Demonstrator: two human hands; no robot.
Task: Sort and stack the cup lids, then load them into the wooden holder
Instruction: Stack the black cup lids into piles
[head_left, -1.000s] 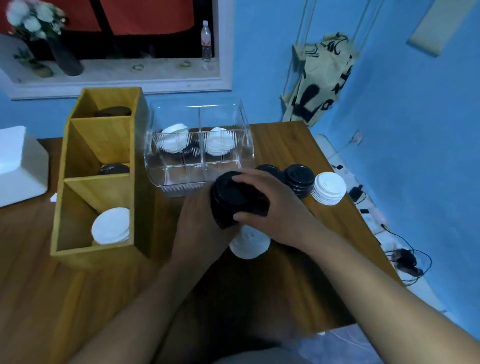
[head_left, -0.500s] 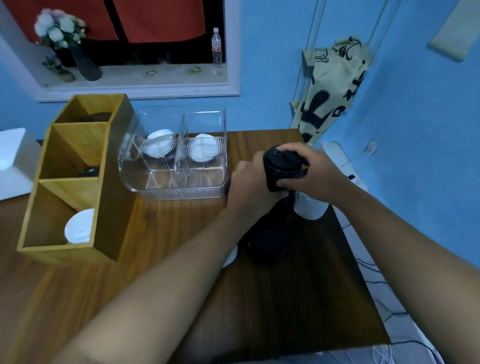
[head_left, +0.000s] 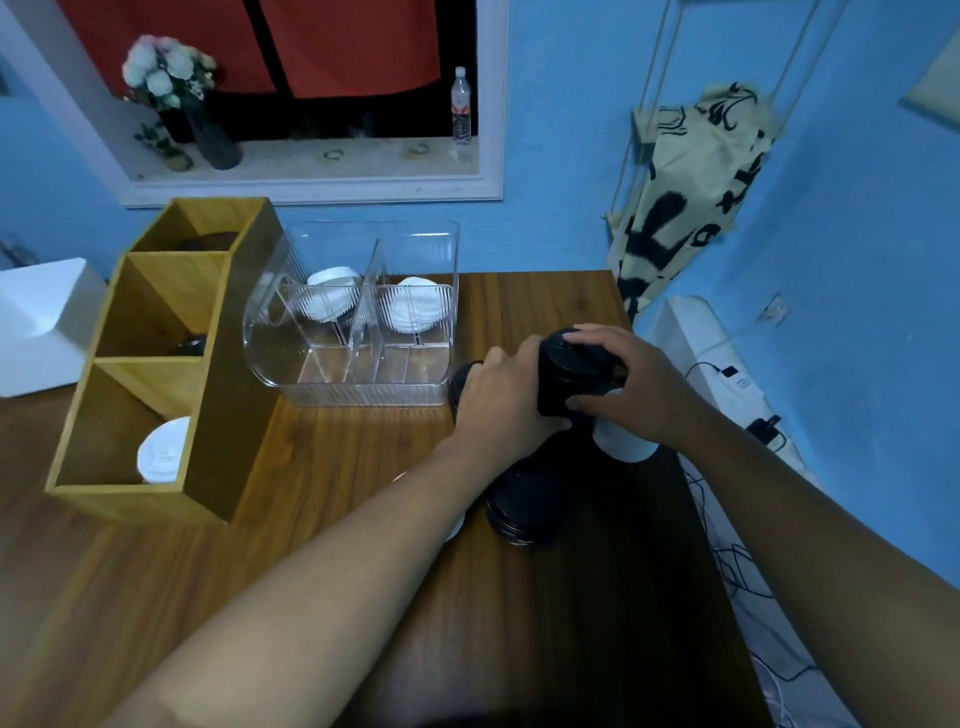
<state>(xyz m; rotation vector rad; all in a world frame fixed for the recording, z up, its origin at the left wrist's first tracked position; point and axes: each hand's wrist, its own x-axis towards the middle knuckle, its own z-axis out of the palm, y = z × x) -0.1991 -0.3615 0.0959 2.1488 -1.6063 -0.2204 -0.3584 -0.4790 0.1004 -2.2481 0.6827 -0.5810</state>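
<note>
Grip: left hand (head_left: 498, 402), right hand (head_left: 636, 387) both clasp black round plastic lid stack (head_left: 569, 371) | Done: three-bay wooden holder (head_left: 228, 395) part-loaded | Left: second black stack (head_left: 524, 501) on counter (head_left: 363, 467).

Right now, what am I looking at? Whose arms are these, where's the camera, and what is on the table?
No machine here: these are a person's two bare arms, filmed by one camera worn on their head, looking down. The left hand and right hand together grip a stack of black lids above the table. Below it, a second black stack stands on the wood, and a white pile shows under the right hand. At left stands the wooden holder with three compartments: a white lid sits in the nearest, dark lids in the other two. Beside it is a clear box with white lids inside.
</note>
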